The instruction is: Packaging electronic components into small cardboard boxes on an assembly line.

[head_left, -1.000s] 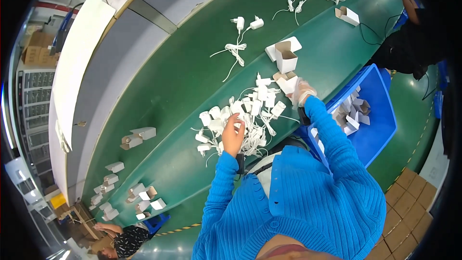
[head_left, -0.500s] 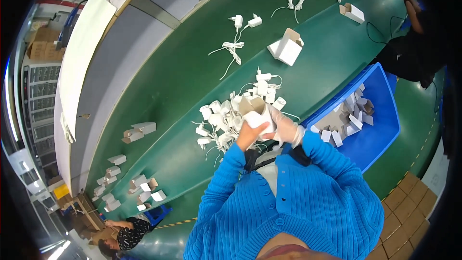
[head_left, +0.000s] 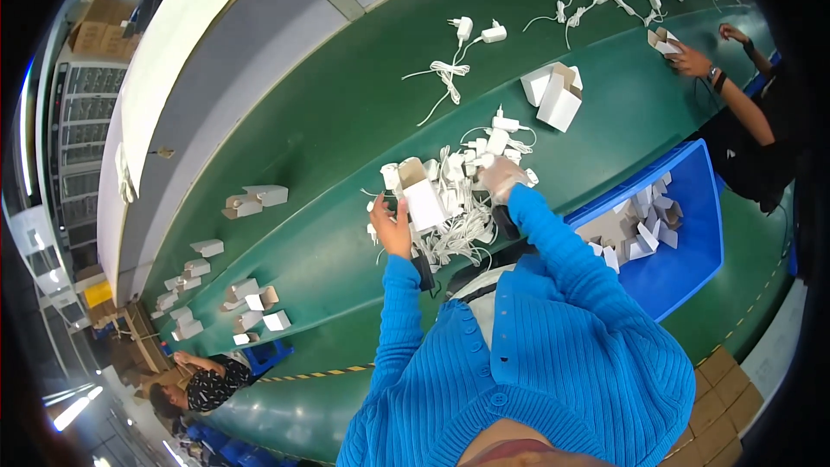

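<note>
My bare left hand [head_left: 392, 229] holds a small white cardboard box [head_left: 424, 201] at its near left side, with the box's open end turned away from me. Some of its fingers are hidden by the box. Both are over a heap of white plug adapters with coiled cables [head_left: 462, 229] on the green work surface. At the heap's right side my right hand [head_left: 503, 178], in a thin see-through glove, reaches down among the adapters. Its fingertips are hard to make out there, so whether they grip one is unclear.
Two open white boxes [head_left: 560, 105] stand beyond the heap. Pairs of adapters [head_left: 478, 32] lie along the far strip. A blue bin [head_left: 711, 246] with white cartons is at my right. More boxes [head_left: 245, 201] stand left. Co-workers sit at both ends; one's hand [head_left: 689, 60] holds a box.
My right hand has left the box and moved right to the adapters. My left hand has carried the box a little left. At the far right, a co-worker's hand now holds a box.
</note>
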`<state>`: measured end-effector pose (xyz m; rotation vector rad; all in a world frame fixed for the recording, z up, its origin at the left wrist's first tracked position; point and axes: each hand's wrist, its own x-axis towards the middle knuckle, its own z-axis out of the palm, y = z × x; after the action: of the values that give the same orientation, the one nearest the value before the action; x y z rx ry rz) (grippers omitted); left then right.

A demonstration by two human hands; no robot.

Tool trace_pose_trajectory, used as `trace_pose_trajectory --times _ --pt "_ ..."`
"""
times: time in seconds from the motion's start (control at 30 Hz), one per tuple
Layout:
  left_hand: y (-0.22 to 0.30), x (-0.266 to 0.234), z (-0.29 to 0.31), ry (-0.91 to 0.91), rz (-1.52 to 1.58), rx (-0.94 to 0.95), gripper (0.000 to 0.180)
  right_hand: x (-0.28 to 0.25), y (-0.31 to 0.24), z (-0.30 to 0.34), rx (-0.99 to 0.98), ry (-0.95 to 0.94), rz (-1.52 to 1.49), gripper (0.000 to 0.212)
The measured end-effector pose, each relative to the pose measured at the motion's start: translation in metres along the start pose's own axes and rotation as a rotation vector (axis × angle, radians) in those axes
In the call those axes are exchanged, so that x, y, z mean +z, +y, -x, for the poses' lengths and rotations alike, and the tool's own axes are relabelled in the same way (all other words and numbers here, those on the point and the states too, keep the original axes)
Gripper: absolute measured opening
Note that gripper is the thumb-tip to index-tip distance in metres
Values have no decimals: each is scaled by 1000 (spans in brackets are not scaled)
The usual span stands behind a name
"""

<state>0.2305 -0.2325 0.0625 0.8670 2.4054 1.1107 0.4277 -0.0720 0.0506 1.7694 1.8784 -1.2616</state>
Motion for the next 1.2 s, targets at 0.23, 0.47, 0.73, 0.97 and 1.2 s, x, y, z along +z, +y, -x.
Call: trace_pose_trajectory --times 0.23,0.47,0.73,0.97,1.2 --pt "35 -31 47 -623 385 -119 44 4 2 67 -519 463 -1037 29" --pt "129 -4 61 -959 1340 -1168 62 -40 -29 195 -440 -135 -1659 35" --pt "103 12 26 -1453 1945 -684 46 -45 1 201 -661 -67 -949 76" --pt "112 7 73 -578 675 55 40 -3 -20 176 -767 29 -1216 66" --pt "79 -9 57 -449 221 420 33 14 -10 134 -454 -252 -1516 49"
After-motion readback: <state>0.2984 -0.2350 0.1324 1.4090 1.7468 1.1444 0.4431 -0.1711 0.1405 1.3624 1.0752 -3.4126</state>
